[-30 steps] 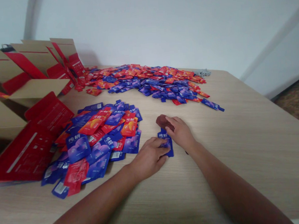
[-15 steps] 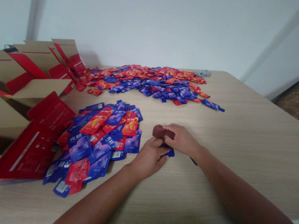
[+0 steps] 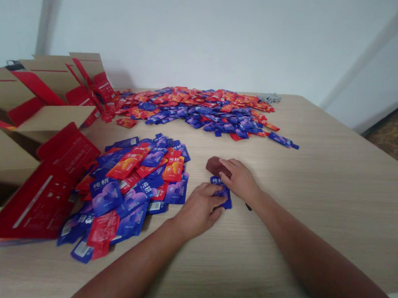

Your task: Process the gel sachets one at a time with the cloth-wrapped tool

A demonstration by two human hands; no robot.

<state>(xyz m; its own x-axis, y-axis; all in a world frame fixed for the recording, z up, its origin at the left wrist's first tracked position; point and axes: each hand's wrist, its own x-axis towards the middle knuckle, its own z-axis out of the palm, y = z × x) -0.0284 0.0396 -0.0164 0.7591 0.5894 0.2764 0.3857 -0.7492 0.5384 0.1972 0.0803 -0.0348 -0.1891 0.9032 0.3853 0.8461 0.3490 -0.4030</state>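
A blue sachet (image 3: 221,189) lies flat on the wooden table (image 3: 325,194) between my hands. My left hand (image 3: 198,209) presses its fingertips on the sachet's near end and pins it down. My right hand (image 3: 239,179) is closed on a dark brown pad or cloth (image 3: 215,165) that rests at the sachet's far end. A pile of blue and red sachets (image 3: 133,181) lies just left of my left hand.
A larger heap of red and blue sachets (image 3: 199,106) spreads along the far side of the table. Open cardboard boxes with red flaps (image 3: 36,110) stand at the left. A flat red carton (image 3: 48,186) lies by the near pile. A small grey item (image 3: 269,98) sits at the back.
My right hand drew the brown pad back over the sachet toward me, then pushed it away again to the far end. My left hand stayed put on the sachet.
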